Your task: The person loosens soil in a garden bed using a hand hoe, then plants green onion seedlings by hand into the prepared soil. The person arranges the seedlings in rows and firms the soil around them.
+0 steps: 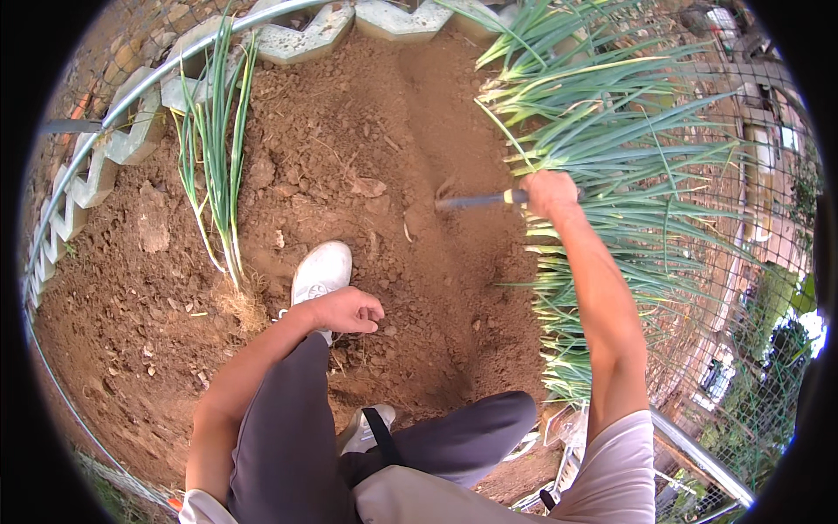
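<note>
My right hand grips the dark handle of a hand digging tool with a yellow band. Its blade points left over the soil and is blurred, so its exact shape cannot be told. Right beside that hand, a dense row of green onions lies along the bed's right side, pale stem ends toward the soil. My left hand hangs empty near my bent knee, fingers loosely curled, above a white shoe. Further left lies a loose clump of green onions with its bare roots on the soil.
Brown loose soil with a shallow furrow runs alongside the onion row. Zigzag concrete edging blocks and a metal rail border the bed. Wire netting stands at right. My second shoe is below.
</note>
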`<state>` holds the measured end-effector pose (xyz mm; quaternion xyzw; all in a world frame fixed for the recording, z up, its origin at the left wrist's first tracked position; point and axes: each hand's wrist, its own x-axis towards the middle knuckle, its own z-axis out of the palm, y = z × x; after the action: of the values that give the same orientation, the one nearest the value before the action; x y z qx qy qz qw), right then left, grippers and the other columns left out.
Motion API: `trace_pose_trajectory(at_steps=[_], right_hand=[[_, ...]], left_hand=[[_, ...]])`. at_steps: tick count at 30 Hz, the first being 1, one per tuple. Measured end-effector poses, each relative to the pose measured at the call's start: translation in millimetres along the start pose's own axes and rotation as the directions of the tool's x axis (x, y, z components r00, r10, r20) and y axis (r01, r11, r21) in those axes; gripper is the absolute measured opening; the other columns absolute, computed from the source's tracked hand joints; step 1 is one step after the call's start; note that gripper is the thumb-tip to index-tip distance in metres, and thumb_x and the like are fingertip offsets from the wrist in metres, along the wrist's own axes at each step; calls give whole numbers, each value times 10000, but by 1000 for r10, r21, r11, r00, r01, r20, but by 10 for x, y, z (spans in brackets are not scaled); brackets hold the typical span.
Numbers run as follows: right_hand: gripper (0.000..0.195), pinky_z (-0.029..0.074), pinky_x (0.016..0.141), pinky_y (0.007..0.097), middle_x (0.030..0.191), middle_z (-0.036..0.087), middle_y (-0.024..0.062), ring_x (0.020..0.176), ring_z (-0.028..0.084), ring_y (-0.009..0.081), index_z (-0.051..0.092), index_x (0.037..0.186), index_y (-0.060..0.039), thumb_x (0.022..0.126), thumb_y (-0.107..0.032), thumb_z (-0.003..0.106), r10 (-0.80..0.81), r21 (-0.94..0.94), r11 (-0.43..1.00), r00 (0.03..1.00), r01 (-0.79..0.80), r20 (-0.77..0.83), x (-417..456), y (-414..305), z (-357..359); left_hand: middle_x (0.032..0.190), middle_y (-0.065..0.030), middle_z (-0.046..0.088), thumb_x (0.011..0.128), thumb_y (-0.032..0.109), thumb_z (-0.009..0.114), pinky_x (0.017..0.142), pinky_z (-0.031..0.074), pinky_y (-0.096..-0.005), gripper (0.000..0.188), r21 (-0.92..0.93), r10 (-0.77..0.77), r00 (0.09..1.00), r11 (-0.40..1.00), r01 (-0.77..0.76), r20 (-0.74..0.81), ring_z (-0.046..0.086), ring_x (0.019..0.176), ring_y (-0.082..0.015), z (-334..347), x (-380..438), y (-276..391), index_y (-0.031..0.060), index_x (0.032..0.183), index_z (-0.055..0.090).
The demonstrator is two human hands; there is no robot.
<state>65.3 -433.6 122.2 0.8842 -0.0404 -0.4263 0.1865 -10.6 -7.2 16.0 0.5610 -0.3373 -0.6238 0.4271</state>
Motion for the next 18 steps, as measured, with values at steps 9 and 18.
trace_pose_trajectory(at_steps=[9,18], right_hand=[[278,536,868,438,951,730,154,941,701,321,698,1024,-111,796,-269,713,385,788,615,884,-31,-266,657,-438,-526],[107,412,421,329,595,534,52,453,507,164,516,798,-42,785,0,614,236,858,-512,968,48,87,1093,-1759,-294]], left_hand=[[963,-102,727,893,208,720,751,564,-314,322,-21,-10,1000,1000,11,14,698,832,-174,-8,8,-36,14,1144,660],[939,-86,709,902,210,715,738,553,-305,327,-83,4,1000,997,-1,31,675,806,-154,-36,6,-26,14,1157,658]])
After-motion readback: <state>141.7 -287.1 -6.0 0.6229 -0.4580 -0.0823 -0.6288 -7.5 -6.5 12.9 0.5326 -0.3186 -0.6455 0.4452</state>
